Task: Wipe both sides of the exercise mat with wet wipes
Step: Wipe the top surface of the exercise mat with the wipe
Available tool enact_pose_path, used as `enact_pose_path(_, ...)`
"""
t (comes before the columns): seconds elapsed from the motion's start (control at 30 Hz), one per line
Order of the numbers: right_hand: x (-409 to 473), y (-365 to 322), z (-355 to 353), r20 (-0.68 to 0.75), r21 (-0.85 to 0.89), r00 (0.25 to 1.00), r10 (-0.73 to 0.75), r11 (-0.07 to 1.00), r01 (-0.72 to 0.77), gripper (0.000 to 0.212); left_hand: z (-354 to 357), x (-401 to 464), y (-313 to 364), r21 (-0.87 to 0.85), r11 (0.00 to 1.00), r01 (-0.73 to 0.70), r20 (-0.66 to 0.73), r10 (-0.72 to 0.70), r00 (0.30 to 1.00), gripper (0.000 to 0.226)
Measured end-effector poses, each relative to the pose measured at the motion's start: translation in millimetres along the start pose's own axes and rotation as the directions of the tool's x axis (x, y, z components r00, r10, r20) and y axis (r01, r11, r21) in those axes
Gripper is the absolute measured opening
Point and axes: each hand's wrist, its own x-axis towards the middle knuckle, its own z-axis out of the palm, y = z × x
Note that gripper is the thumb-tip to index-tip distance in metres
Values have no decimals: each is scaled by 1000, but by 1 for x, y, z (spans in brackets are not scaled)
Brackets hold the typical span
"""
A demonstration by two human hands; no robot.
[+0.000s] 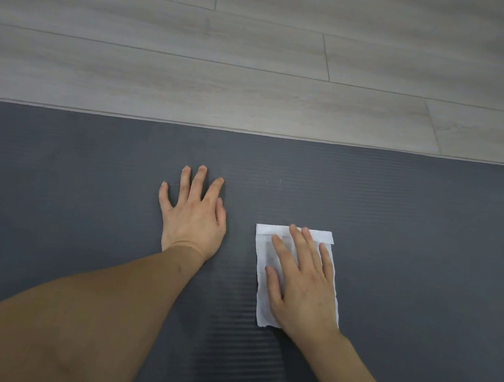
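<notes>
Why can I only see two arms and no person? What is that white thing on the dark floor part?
The camera sits on the person's head and looks down, so you see only their arms. The dark ribbed sheet is an exercise mat lying on a pale wooden floor. The left hand rests flat on the mat with its fingers spread. The right hand presses flat on a white wet wipe, which is for cleaning the mat. Neither hand curls around anything.
</notes>
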Motion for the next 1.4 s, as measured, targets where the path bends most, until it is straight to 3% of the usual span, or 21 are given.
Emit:
enact_pose_path(0.1, -3, -3, 8, -79, 63, 996, 46, 997, -41, 41, 1, 0, -1, -1, 1000, 1, 0, -1, 1000, 49)
enact_pose_path(0.33, 18, 2, 11, -53, 113, 998, 27, 993, -21, 53, 1, 0, 1, -8, 1000, 2, -3, -2, 1000, 47)
enact_pose_path(0.53, 23, 3, 14, 118, 39, 992, 38, 998, -43, 74, 1, 0, 0, 1, 1000, 6, -5, -6, 1000, 47)
enact_pose_path(0.77, 7, 4, 17, 193, -116, 979, 71, 992, -49, 72, 0, 0, 0, 6, 1000, 5, 10, -5, 1000, 48)
enact_pose_path(0.97, 37, 19, 15, 187, -77, 981, 46, 997, -33, 67, -1, 1, 0, 7, 1000, -1, 19, 1, 1000, 48)
enact_pose_path(1.2, 150, 28, 20, 145, -41, 949, 281, 960, -278, 63, 2, 1, -1, 5, 1000, 0, 7, 0, 1000, 49)
enact_pose_path(1.27, 180, 7, 25, 162, -27, 963, 216, 976, -214, 63, 3, 2, -1, 0, 1000, 4, 5, -4, 1000, 51)
enact_pose_path(1.4, 208, -43, 32, 228, -7, 968, -107, 994, 112, 62, 5, 2, -3, 10, 1000, 13, -2, -13, 1000, 54)
